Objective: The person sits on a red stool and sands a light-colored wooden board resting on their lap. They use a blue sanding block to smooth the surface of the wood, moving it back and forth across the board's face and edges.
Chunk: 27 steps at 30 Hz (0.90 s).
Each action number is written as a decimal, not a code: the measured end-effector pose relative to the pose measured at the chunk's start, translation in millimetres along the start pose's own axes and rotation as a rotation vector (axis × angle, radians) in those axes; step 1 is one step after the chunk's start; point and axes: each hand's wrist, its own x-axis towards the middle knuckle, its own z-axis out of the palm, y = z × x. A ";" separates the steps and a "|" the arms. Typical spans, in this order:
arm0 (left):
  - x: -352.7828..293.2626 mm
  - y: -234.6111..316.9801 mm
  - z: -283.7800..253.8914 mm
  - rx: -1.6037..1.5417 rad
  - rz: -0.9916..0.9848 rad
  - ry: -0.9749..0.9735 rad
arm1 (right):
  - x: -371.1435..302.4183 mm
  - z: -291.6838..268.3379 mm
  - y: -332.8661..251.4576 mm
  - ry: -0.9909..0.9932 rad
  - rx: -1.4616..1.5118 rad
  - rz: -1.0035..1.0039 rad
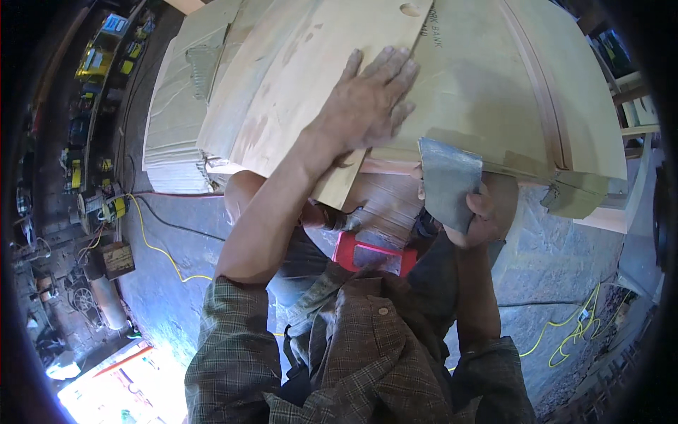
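Sandpaper sheet [448, 182], gripped in the right hand [487, 212], meets the near edge of the wooden panel [466, 92], which the flat, open left hand [371, 99] steadies: edge-sanding step, apparently requiring strokes along that edge.

The person wears a brown-and-grey plaid shirt [353, 353] with a round button and both sleeves rolled above the elbows.

Grey concrete floor [176, 247] carries yellow cable [159, 251], stacked boards [173, 134].
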 end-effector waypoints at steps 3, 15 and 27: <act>-30.3 13.4 -18.5 -0.065 -0.011 -0.032 | 1.5 -2.9 -0.2 -0.122 -0.040 0.084; -124.4 67.6 -62.2 -0.179 -0.160 -0.093 | -4.9 22.4 1.2 -0.064 -0.461 0.062; -98.1 -12.9 -58.7 -0.098 -0.119 0.141 | 32.2 75.3 -25.9 0.373 -1.301 -0.287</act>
